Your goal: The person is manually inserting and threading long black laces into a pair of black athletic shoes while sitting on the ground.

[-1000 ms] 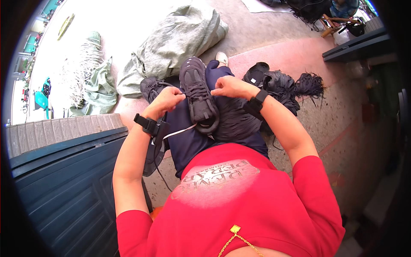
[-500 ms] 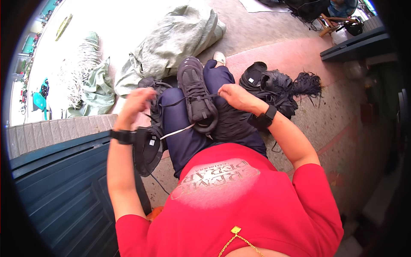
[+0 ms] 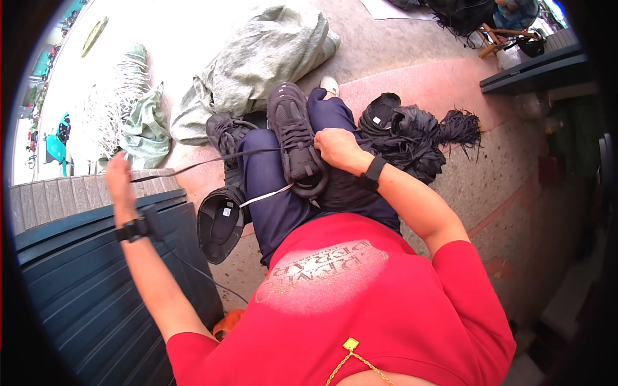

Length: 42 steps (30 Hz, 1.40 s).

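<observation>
I see the left hand [image 3: 120,183] at nine o'clock from the shoe [image 3: 295,138], clamped on a stretched lace [image 3: 251,152]; at three, the right hand [image 3: 339,149] pinches lace too.

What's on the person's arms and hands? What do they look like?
The left hand and right hand wear no gloves. The left wrist strap and right wrist strap are black, each with a dark boxy piece. A thin dark cable seems to trail from the left one. Red short sleeves leave the forearms bare.
</observation>
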### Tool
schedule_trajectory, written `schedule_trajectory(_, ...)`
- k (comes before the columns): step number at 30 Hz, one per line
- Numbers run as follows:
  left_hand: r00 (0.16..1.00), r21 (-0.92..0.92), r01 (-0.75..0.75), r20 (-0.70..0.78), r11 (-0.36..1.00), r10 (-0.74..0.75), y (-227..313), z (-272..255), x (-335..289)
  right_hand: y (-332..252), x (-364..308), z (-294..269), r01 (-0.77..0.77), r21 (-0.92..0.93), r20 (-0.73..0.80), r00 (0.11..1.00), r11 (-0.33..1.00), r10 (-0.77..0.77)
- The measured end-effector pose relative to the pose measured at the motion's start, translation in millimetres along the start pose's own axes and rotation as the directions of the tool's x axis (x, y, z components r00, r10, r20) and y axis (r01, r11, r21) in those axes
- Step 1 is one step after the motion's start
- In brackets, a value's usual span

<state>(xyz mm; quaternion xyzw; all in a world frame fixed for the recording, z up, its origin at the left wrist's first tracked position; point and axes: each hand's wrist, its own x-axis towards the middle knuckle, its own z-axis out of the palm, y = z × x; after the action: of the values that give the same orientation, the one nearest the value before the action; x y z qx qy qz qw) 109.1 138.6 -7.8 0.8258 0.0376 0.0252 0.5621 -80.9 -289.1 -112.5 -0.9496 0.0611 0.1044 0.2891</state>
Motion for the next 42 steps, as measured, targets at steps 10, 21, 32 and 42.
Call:
schedule_trajectory(10,0.786,0.330,-0.537,0.530,0.776,0.318,-22.8,218.8,-152.8,-7.5,-1.7,-0.7,0.182,-0.386,-0.200,0.941,0.904,-0.275)
schedule_trajectory(21,0.647,0.479,-0.759,0.634,0.441,0.424,-9.4,243.8,-156.9,-2.6,-8.4,8.6,0.146,-0.312,-0.287,0.927,0.939,-0.240)
schedule_trajectory(32,0.761,0.578,-0.649,0.485,0.495,0.431,2.6,248.4,-187.6,-8.7,-24.2,-2.1,0.148,-0.303,-0.148,0.968,0.941,-0.200)
schedule_trajectory(42,0.742,0.427,-0.649,0.540,0.630,0.399,20.9,260.3,-159.7,9.4,-24.8,10.9,0.265,0.032,-0.323,0.915,0.964,-0.241)
